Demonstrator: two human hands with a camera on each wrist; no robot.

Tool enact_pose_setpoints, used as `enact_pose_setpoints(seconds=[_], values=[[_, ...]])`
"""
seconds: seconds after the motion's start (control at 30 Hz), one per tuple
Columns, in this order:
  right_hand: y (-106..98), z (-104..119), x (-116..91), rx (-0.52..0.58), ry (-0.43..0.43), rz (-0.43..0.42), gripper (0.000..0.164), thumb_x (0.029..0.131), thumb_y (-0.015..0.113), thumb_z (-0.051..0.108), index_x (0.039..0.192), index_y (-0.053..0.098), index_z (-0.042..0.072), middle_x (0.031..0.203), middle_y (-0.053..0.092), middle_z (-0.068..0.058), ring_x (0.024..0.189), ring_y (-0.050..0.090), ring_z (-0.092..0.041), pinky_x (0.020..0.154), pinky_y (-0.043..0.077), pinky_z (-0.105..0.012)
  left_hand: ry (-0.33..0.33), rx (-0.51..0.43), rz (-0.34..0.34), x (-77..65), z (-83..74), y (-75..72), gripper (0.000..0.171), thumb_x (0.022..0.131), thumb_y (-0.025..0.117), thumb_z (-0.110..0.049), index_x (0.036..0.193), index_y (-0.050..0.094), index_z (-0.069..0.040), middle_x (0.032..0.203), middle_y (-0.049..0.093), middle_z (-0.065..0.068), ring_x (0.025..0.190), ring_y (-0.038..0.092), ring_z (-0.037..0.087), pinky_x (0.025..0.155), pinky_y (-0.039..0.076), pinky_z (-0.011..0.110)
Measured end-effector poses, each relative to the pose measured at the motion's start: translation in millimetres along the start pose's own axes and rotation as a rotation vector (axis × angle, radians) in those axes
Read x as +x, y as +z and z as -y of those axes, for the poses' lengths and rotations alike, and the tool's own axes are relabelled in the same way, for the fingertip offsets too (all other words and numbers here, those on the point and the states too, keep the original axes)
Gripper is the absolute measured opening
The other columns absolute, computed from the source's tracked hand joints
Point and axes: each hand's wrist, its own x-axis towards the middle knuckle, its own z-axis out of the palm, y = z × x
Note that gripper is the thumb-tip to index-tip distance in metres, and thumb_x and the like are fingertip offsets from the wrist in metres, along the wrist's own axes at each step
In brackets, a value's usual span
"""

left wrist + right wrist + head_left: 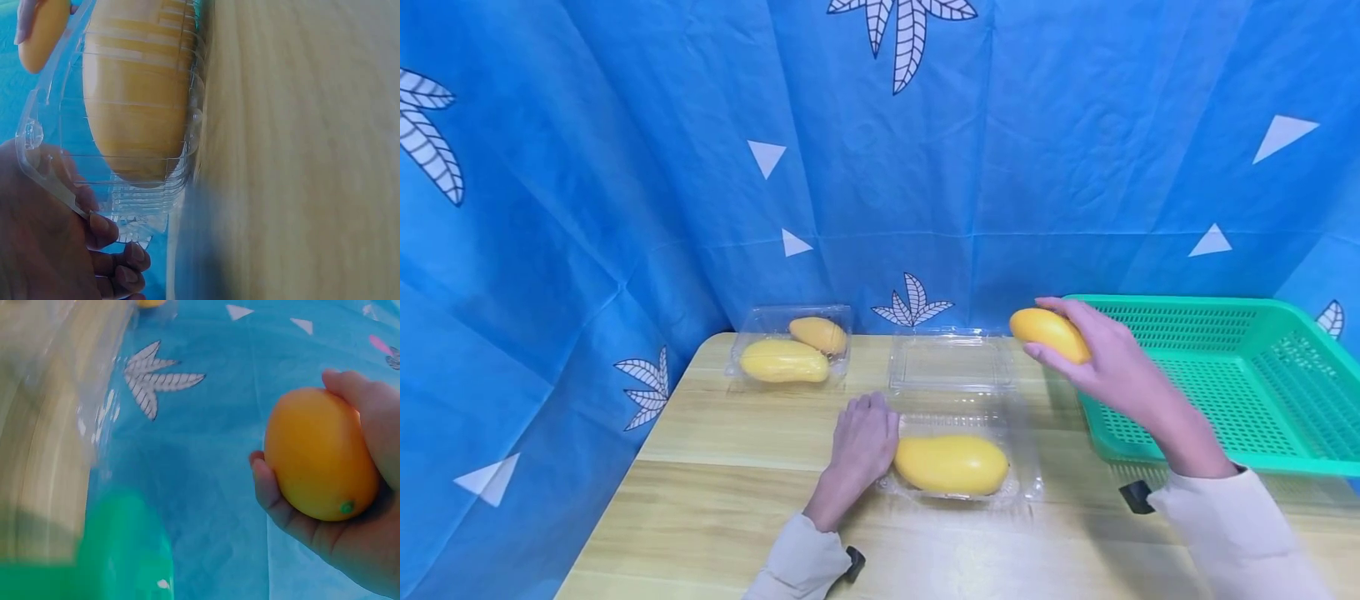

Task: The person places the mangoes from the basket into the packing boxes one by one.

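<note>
My right hand (1108,358) grips a yellow-orange mango (1049,333) in the air, near the left rim of a green basket. In the right wrist view, the thumb and fingers curl round this mango (319,456), and a small green spot shows at its end. My left hand (863,442) holds the left side of a clear plastic clamshell box (1026,475) on the table. Its fingers bend at the box's edge in the left wrist view. One large yellow mango (952,464) lies in the box's base, and the lid (951,362) is folded back, away from me.
Behind and to the left stands another clear clamshell box (760,315) with two yellow fruits inside. The green perforated basket (1262,375) is at the right. A blue patterned curtain (880,183) hangs behind the wooden table (700,500).
</note>
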Motion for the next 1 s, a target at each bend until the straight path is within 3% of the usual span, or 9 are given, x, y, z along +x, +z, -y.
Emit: enact_pose_setpoints(seconds=[0.17, 0.3, 0.5, 0.8, 1.0], values=[[17.5, 10.8, -4.9, 0.144, 0.04, 0.034, 0.046, 0.097, 0.072, 0.03, 0.139, 0.058, 0.016, 0.096, 0.065, -0.007, 0.068, 0.055, -0.021, 0.05, 0.048, -0.03, 0.012, 0.002, -0.018, 1.9, -0.1, -0.9, 0.024, 0.104, 0.043, -0.019, 0.085, 0.052, -0.008, 0.078, 0.049, 0.006, 0.078, 0.05, 0.027, 0.073, 0.045, 0.042], [34.9, 15.9, -6.9, 0.265, 0.126, 0.074, 0.041, 0.101, 0.066, 0.035, 0.139, 0.059, 0.021, 0.099, 0.066, -0.01, 0.062, 0.06, -0.02, 0.046, 0.052, -0.031, 0.008, -0.017, -0.023, 1.7, -0.1, -0.3, 0.024, 0.104, 0.043, -0.018, 0.085, 0.052, -0.008, 0.078, 0.048, 0.006, 0.078, 0.049, 0.027, 0.073, 0.045, 0.041], [54.8, 18.4, -7.7, 0.359, 0.233, 0.122, 0.049, 0.098, 0.068, 0.044, 0.141, 0.058, 0.02, 0.106, 0.065, -0.014, 0.059, 0.063, -0.021, 0.046, 0.055, -0.036, -0.005, -0.019, -0.014, 0.5, -0.3, 1.9, 0.024, 0.104, 0.043, -0.018, 0.084, 0.05, -0.008, 0.078, 0.047, 0.006, 0.078, 0.048, 0.026, 0.074, 0.044, 0.041], [71.6, 17.4, -11.7, 0.27, 0.149, 0.238, 0.055, 0.089, 0.075, 0.035, 0.139, 0.06, 0.02, 0.125, 0.054, -0.008, 0.084, 0.057, -0.022, 0.059, 0.053, -0.035, -0.002, -0.018, 0.001, -0.2, -1.3, 2.5, 0.023, 0.104, 0.041, -0.018, 0.087, 0.053, -0.008, 0.08, 0.048, 0.006, 0.08, 0.05, 0.027, 0.076, 0.046, 0.043], [83.3, 19.5, -10.6, 0.279, 0.101, 0.272, 0.067, 0.083, 0.079, 0.028, 0.144, 0.054, 0.013, 0.133, 0.058, -0.008, 0.092, 0.059, -0.021, 0.068, 0.053, -0.036, -0.006, -0.014, -0.011, 0.5, 0.8, 1.6, 0.023, 0.104, 0.042, -0.018, 0.086, 0.053, -0.007, 0.079, 0.048, 0.006, 0.08, 0.05, 0.028, 0.076, 0.046, 0.044]])
